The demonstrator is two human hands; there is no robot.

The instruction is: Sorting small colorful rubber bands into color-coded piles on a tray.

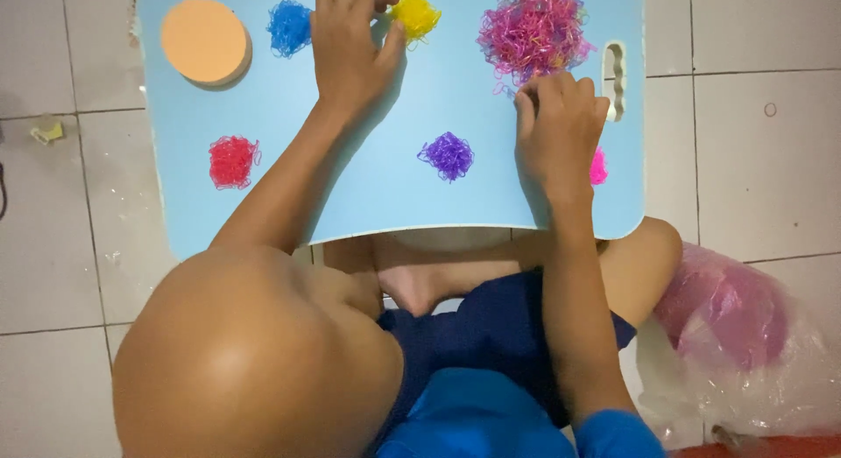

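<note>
Blue board (394,195), pink pile (598,167) half hidden behind right hand (561,134).

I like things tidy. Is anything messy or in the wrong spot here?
Mostly tidy: small piles sorted by colour on the blue board. The big pile is still mixed, mostly pink, with loose strands straying. The pink pile sits close to the board's edge.

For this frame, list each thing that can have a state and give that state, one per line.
left hand: fingers curled, pinching at the yellow pile
right hand: fingers bent, at the near edge of the mixed pink pile
blue pile: loose, untouched
red pile: loose, untouched
purple pile: loose, untouched
small pink pile: partly hidden by the right hand
orange disc: lying flat
blue board: flat above the person's crossed legs
plastic bag: crumpled on the floor
</note>
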